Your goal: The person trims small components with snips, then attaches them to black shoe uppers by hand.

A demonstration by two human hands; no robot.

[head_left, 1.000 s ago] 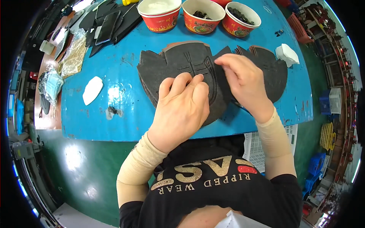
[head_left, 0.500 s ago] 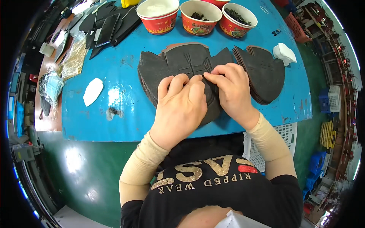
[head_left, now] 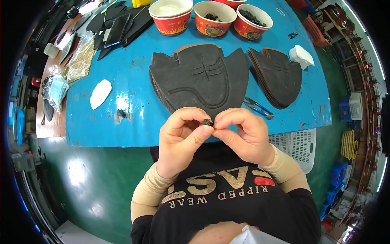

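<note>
Close to the table's near edge, my two hands meet fingertip to fingertip. My left hand [head_left: 178, 140] pinches a small dark, rough-looking lump [head_left: 207, 122] between thumb and fingers; its exact kind is too small to tell. Thumb and forefinger of my right hand [head_left: 248, 136] are closed at the lump's right side. Just beyond lies a stack of black, leather-like cut panels [head_left: 203, 77], the top one with stitched or grooved curved lines and a crossed mark. Blue-handled snips [head_left: 258, 107] rest at the stack's right, beside a second stack of dark panels [head_left: 280, 77].
Paper bowls line the far side: one with white contents [head_left: 170, 18], two with dark bits [head_left: 214, 18] [head_left: 252, 21]. White pieces [head_left: 100, 94] [head_left: 301, 57] flank the stacks. A phone [head_left: 117, 30] lies on black panels at far left. A white crate [head_left: 300, 148] stands below the table.
Both hands have drawn back from the top panel toward me and now hold a small dark lump between them. The panel's markings and the snips have come into view.
</note>
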